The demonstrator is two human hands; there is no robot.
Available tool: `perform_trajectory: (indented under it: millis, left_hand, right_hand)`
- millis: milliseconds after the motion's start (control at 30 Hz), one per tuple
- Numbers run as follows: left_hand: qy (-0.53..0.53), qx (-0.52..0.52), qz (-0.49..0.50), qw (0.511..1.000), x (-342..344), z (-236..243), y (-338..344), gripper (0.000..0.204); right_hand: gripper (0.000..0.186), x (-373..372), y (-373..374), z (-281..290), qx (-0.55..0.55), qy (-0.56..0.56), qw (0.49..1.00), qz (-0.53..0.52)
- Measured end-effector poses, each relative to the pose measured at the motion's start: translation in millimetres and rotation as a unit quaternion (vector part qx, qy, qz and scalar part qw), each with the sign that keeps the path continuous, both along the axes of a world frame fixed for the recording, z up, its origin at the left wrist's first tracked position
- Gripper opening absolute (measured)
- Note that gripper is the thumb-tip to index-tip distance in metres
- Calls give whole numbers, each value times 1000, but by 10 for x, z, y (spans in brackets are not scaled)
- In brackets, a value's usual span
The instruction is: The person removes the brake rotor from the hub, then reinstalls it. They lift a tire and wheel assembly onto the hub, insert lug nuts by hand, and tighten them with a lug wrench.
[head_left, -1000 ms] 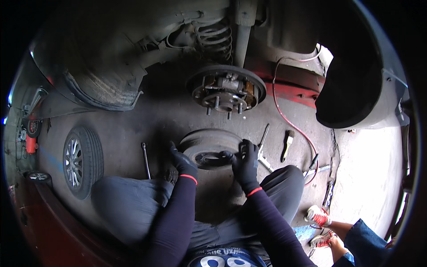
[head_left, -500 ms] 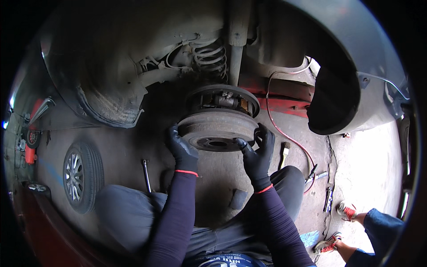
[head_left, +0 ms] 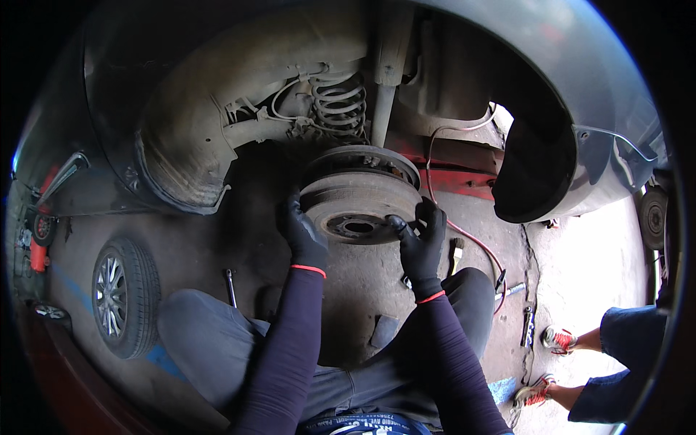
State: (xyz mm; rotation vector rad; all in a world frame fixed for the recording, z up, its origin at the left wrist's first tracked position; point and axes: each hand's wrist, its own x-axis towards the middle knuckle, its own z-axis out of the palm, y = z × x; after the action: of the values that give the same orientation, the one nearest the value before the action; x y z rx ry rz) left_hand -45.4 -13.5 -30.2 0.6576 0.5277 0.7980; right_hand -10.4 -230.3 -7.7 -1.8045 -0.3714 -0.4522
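A rusty brake drum [head_left: 360, 203] is held up in front of the round backing plate [head_left: 362, 154], covering most of the hub and brake parts. My left hand [head_left: 303, 230], in a black glove, grips the drum's left side. My right hand [head_left: 422, 239], also black-gloved, grips its right side, with fingers up along the edge and the thumb near the front face. A coil spring [head_left: 337, 101] and a grey shock absorber [head_left: 384, 109] are above the plate, inside the wheel arch.
Wheel [head_left: 123, 297] on the floor at left; dark fender [head_left: 602, 167] around the arch; red metal beam [head_left: 464, 181] behind a hose [head_left: 471, 237]; brush [head_left: 457, 254], wrench [head_left: 230, 288] and ratchet [head_left: 528, 326] on the floor; another person's legs in sneakers [head_left: 558, 339] at lower right.
Both my hands have lifted the drum from low over the floor up against the backing plate, so the hub studs are now hidden. The view has shifted slightly.
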Motion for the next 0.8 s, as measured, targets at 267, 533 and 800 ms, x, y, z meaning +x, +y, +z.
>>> perform_trajectory:
  millis: [267,533,800]
  left_hand:
    - [-36,2,-13,999,16,422,-148,29]
    - [-26,48,28,998,149,111,68,28]
    - [-32,22,33,999,188,26,77,26]
  right_hand:
    - [60,51,32,-15,20,21,1000,0]
    - [60,83,64,-53,24,21,1000,-5]
    - [62,139,49,-64,12,-4,1000,1]
